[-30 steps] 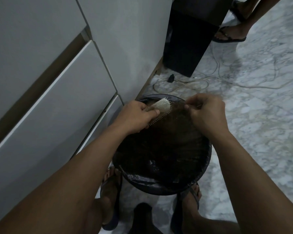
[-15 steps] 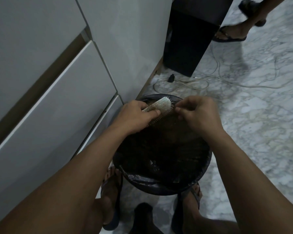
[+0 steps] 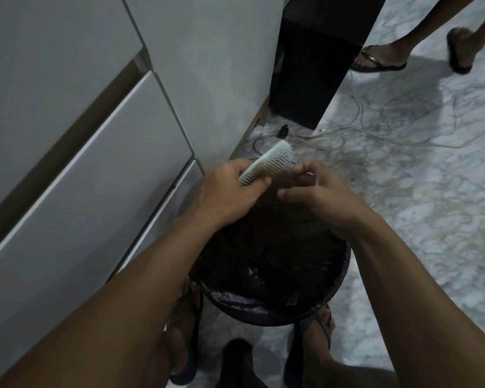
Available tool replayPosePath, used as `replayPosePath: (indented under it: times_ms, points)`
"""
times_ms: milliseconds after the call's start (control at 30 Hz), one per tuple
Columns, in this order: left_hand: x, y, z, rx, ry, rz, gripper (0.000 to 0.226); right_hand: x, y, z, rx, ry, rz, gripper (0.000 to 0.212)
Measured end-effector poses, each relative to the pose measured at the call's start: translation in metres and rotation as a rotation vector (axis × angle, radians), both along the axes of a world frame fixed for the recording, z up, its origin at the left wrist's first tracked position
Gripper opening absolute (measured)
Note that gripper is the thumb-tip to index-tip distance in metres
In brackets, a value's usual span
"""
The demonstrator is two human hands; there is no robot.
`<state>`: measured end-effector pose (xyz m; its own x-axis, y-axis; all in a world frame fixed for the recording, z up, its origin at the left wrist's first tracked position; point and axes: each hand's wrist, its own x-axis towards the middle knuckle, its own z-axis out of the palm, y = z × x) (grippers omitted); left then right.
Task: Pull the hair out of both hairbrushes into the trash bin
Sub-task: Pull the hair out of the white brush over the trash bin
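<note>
My left hand grips a white hairbrush by its lower end and holds it over the far rim of the round black trash bin, bristles turned right. My right hand is just right of the brush head with fingers curled toward its bristles. Fine dark hair hangs below both hands over the bin. Whether the fingertips pinch hair is too dim to tell. The bin is lined with a dark bag. A second brush is not visible.
White cabinet drawers fill the left. A black speaker-like box stands behind the bin, with loose cables on the marble floor. Another person's sandalled feet are at the top right. My own feet flank the bin.
The brush has tilted up, its head now pointing away and higher. My right hand has moved left and closer to the bristles. The other person's feet have stepped.
</note>
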<state>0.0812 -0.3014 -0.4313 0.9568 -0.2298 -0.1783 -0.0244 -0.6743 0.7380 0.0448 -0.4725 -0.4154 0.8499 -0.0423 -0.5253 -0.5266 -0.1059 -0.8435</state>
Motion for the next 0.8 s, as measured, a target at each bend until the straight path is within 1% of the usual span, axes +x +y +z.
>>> replayPosePath:
  times_ms: [100, 233, 300, 367, 433, 533, 667, 733, 800]
  points:
    - [-0.001, -0.002, 0.003, -0.061, 0.014, -0.058, 0.011, 0.001, 0.003, -0.003, 0.06, -0.026, -0.032, 0.031]
    - [0.002, 0.0, 0.0, -0.099, 0.068, -0.013, 0.019, 0.0, 0.002, -0.005, -0.021, -0.08, 0.002, 0.018]
    - [0.003, 0.001, -0.003, -0.074, 0.067, 0.014, 0.022, -0.001, 0.001, -0.004, -0.09, -0.124, 0.034, 0.011]
    - [0.004, 0.001, -0.005, -0.039, 0.055, 0.049, 0.023, -0.001, -0.002, -0.004, -0.1, -0.128, 0.023, 0.005]
    - [0.005, 0.003, -0.005, 0.019, 0.035, 0.081, 0.026, 0.0, -0.004, -0.003, -0.067, -0.098, 0.008, 0.009]
    - [0.009, 0.007, -0.007, 0.081, 0.016, 0.124, 0.033, 0.001, -0.008, -0.003, -0.137, -0.104, 0.04, 0.011]
    - [0.009, 0.007, -0.008, 0.11, 0.009, 0.118, 0.035, 0.001, -0.014, 0.001, -0.161, -0.102, 0.035, 0.014]
    - [0.007, 0.006, -0.005, 0.105, 0.019, 0.105, 0.036, 0.0, -0.019, 0.001, -0.187, -0.105, 0.059, 0.012]
    - [0.005, 0.005, -0.003, 0.11, 0.036, 0.066, 0.031, -0.001, -0.021, 0.0, -0.21, -0.08, 0.111, 0.006]
